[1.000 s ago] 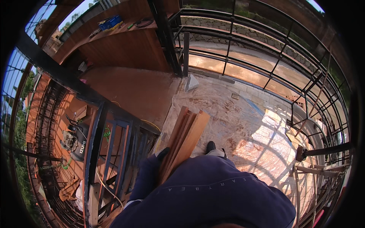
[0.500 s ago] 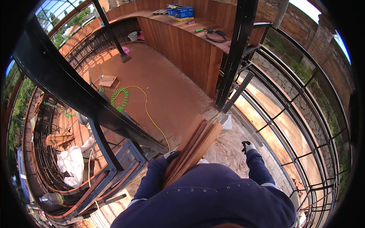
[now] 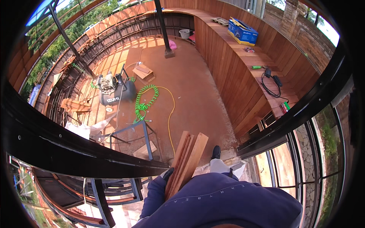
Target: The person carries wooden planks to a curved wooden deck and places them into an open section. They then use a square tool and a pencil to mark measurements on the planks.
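My left hand (image 3: pixel 167 174), in a dark glove, is wrapped round the side of a bundle of several reddish-brown wooden planks (image 3: pixel 195 157) held against my body at the bottom middle. My right hand is out of sight. My dark shoe (image 3: pixel 216 152) is on the threshold just right of the planks' upper ends. A black curved steel beam (image 3: pixel 76 152) runs close by on my left, near that hand, and another black beam (image 3: pixel 292 122) is at my right.
Ahead, a rust-brown floor (image 3: pixel 195 98) carries a yellow hose (image 3: pixel 173 114), a green coiled hose (image 3: pixel 146 98), an air compressor (image 3: pixel 116 93) and a small metal frame (image 3: pixel 146 138). A curved wooden counter (image 3: pixel 222 76) along the right bears a blue box (image 3: pixel 242 34) and corded tools (image 3: pixel 268 81).
My view has swung left, bringing the brown-floored room ahead, and I have stepped to its threshold with the planks. My right hand, visible half a second ago, has gone out of sight.
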The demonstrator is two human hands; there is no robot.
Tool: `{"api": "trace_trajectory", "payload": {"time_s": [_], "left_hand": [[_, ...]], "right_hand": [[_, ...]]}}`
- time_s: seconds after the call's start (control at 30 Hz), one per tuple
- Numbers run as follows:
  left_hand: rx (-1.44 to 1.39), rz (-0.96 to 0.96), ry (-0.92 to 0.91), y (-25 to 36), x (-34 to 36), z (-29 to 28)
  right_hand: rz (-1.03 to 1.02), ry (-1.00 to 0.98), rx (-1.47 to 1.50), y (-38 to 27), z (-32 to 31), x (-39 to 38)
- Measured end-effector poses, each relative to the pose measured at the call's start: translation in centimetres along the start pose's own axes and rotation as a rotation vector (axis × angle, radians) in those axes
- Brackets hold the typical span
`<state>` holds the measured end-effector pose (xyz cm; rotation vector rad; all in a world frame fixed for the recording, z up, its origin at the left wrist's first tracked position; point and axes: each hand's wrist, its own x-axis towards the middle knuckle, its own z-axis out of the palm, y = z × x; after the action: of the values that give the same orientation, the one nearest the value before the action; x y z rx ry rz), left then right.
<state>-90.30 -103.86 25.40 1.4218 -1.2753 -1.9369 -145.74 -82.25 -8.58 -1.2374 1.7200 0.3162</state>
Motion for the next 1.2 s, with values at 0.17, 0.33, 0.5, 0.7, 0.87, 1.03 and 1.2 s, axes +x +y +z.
{"api": "trace_trajectory", "payload": {"time_s": [0.17,0.33,0.5,0.7,0.87,1.03,1.2], "left_hand": [[-0.226,-0.197,0.122,8.4,7.4,2.1],[-0.229,-0.07,0.02,12.1,14.2,3.2],[-0.183,-0.109,0.108,16.7,19.4,2.0],[-0.182,-0.086,0.15,23.9,27.6,-1.9],[-0.047,-0.083,0.146,28.0,37.7,-9.3],[-0.057,-0.076,0.053,32.4,46.6,-16.1],[-0.037,-0.119,0.005,36.7,55.1,-20.0]], "right_hand": [[-0.243,0.082,0.042,-8.4,-19.9,10.5],[-0.2,-0.121,0.379,-25.7,-43.0,7.4],[-0.354,-0.403,0.246,-37.2,-54.1,6.3],[-1.202,-0.024,-0.28,-38.7,-52.1,23.4],[-0.483,-0.147,-0.353,-34.7,-55.6,32.5],[0.025,-0.114,0.059,-27.7,-62.7,38.7],[0.213,0.015,0.512,-32.7,-66.6,37.3]]}}
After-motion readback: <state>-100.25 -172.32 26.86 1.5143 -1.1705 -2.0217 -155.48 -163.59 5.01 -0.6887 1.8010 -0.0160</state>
